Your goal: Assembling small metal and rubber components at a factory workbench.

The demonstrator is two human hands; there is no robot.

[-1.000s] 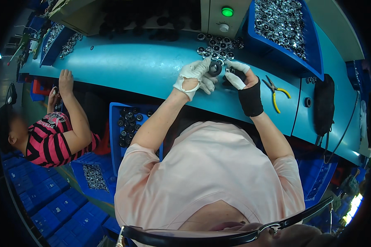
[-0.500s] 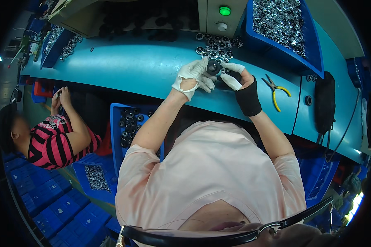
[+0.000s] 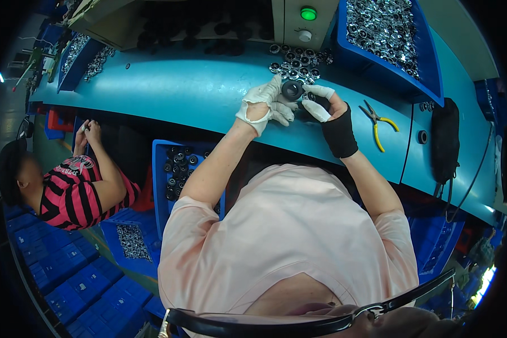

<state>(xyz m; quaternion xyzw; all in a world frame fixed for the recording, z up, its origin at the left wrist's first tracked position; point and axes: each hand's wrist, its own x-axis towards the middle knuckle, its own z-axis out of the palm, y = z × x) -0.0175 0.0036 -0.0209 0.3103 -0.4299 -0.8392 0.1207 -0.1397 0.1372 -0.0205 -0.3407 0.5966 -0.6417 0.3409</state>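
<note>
A round black wheel-like part (image 3: 292, 90) with a hole in its middle is held in the fingers of my left hand (image 3: 265, 104), which wears a white glove with an opening at the wrist. Close beside it, my right hand (image 3: 331, 110) pinches a small shiny metal part with a dark centre (image 3: 310, 97) between thumb and forefinger. White finger covers and a black wrist wrap are on this hand. The two parts are very near each other; whether they touch I cannot tell. Just beyond lie several chrome round parts (image 3: 294, 63) on the blue-green bench (image 3: 197, 84).
Yellow-handled pliers (image 3: 379, 125) and a black ring (image 3: 422, 136) lie to the right, near a black pouch (image 3: 445, 141). A blue bin of chrome parts (image 3: 386, 79) stands far right. Below the bench, a blue crate (image 3: 159, 169) holds black wheels. A seated person (image 3: 84, 186) works at left.
The black part in my left hand has turned so that its round face shows more. My right hand stays almost in place with the metal part.
</note>
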